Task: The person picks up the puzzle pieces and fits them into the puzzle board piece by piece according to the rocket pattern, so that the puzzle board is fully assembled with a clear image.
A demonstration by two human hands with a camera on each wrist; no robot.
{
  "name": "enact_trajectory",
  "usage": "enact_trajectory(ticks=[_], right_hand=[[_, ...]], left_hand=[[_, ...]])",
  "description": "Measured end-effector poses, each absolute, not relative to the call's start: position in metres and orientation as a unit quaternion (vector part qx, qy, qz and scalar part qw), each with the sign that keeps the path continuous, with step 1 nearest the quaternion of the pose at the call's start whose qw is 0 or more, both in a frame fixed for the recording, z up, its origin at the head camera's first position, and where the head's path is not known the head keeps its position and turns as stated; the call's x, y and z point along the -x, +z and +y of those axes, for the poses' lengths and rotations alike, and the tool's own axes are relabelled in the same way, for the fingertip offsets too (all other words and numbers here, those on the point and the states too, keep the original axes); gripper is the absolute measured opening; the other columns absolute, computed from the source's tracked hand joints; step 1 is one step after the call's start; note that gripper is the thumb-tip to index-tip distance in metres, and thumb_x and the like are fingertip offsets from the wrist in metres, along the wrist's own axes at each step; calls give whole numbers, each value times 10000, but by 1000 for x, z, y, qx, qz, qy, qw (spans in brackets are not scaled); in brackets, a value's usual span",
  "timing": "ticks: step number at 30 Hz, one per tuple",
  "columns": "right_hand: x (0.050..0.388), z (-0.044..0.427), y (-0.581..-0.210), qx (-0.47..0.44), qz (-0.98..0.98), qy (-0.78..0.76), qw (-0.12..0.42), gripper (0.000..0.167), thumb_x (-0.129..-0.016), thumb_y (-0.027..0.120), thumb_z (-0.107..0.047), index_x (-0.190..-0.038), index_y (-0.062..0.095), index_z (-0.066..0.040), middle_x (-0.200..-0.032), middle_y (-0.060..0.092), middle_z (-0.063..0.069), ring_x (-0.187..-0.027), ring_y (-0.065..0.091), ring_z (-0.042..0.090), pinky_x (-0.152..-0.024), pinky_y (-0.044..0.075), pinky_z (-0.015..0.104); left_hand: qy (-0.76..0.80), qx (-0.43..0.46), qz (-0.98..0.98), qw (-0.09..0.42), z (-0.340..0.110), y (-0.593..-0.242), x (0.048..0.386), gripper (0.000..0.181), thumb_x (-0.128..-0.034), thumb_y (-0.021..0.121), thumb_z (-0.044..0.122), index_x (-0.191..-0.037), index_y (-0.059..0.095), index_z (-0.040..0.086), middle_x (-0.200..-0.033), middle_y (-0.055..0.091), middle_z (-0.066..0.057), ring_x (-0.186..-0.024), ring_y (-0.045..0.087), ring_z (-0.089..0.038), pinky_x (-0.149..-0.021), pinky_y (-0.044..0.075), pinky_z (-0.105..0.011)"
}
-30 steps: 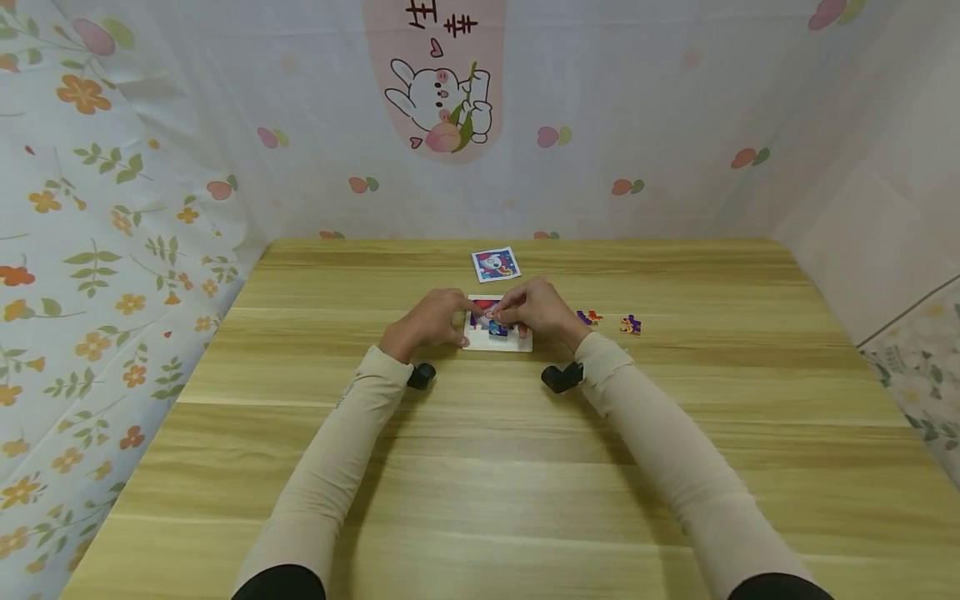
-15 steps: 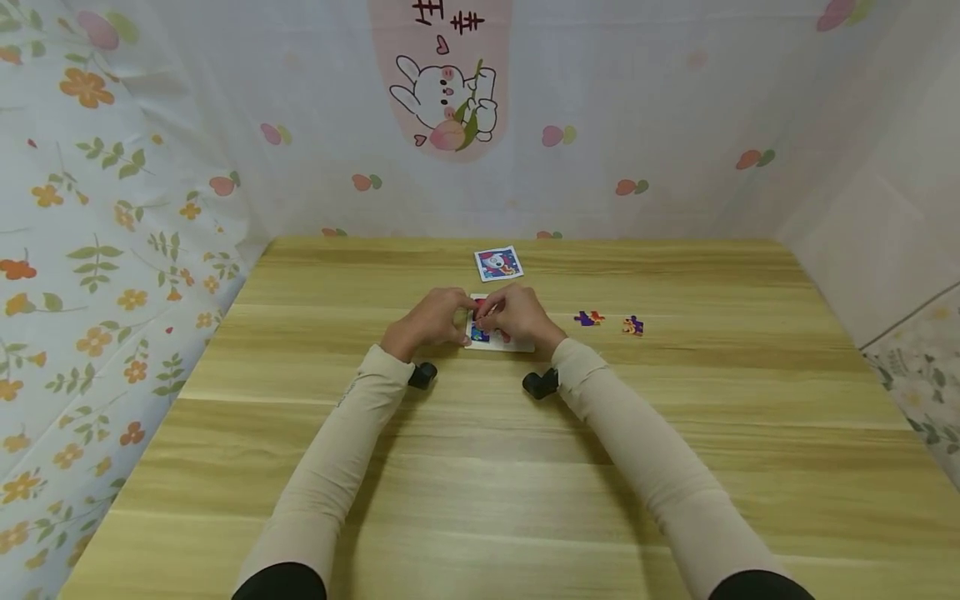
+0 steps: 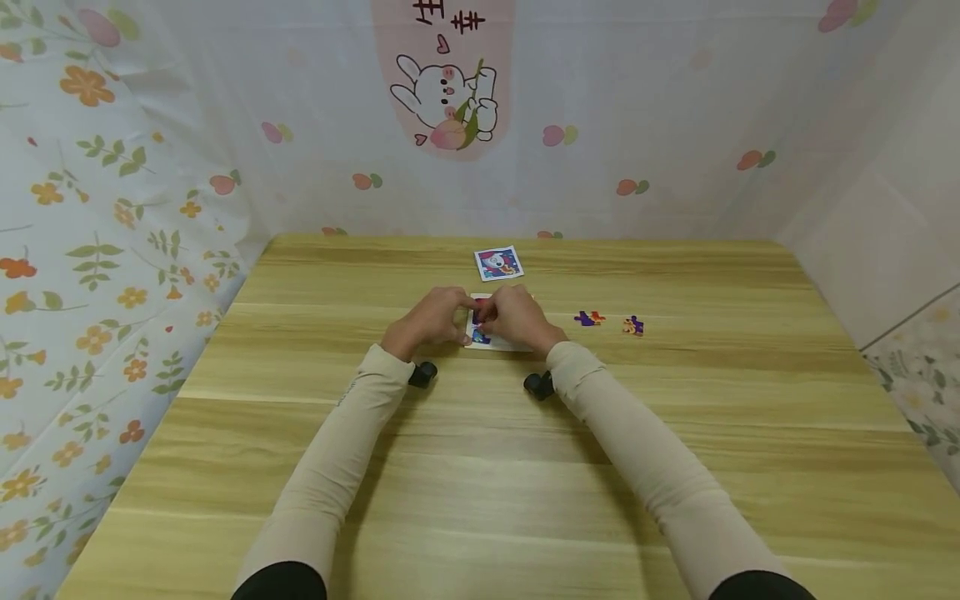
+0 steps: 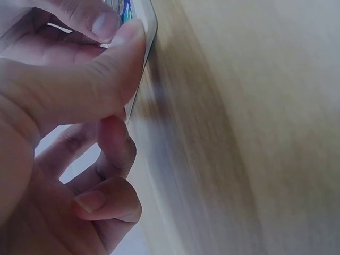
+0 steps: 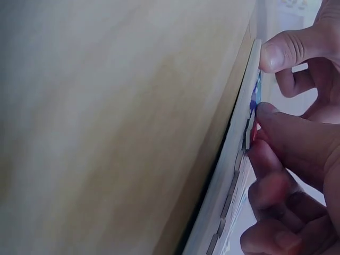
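Observation:
A small jigsaw puzzle board with a white rim lies in the middle of the table, partly covered by both hands. My left hand holds its left side, thumb at the lower left corner and index finger near the upper left. In the left wrist view the left thumb lies on the board's edge. My right hand reaches over the board and pinches a blue puzzle piece at its lower left corner. The right wrist view shows the right thumb on the colourful layer, fingers curled beneath.
Two loose puzzle pieces, a purple and red one and a purple and yellow one, lie right of the board. Behind it rests a square picture card. Patterned cloth hangs along the table's back and left.
My right hand has moved left with the blue puzzle piece, from the board's middle to its lower left corner. My left hand has stayed at the board's left side.

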State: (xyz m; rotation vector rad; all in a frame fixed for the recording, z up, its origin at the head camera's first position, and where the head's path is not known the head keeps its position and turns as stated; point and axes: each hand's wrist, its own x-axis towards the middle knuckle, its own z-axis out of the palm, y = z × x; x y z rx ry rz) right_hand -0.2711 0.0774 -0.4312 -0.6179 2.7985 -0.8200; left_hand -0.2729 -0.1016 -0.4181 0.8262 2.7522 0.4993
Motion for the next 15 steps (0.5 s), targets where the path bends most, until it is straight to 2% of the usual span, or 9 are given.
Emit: enact_trajectory(ticks=[3,7,15], right_hand=[[271,76,-432,214,937,-266,80,122,-891,762,-154,-969,799,-67,-985,783,71,-918,689,184,-858,573,345],[271,75,-432,211,936,-270,79,113,-883,766,-138,-963,797,-64,-974,782,70,-892,679,172,-837,568,329],[269,78,-433,212,918,-327,71,117,-846,788,-85,-956,769,-50,-853,749,69,-747,629,131,-676,493,226]], left_hand=[[168,-279,939,113,-101,-419,273,576,-779,867,152,-1311,667,56,-1230,671,-136,-1129,610,-277,-1024,490,-410],[169,-279,939,111,-101,-419,273,576,-778,867,148,-1311,668,61,-1218,671,-136,-1117,612,-278,-1014,494,-410],[176,-279,937,118,-104,-417,273,601,-784,865,168,-1330,648,41,-1288,657,-148,-1243,591,-310,-1098,462,-420]])
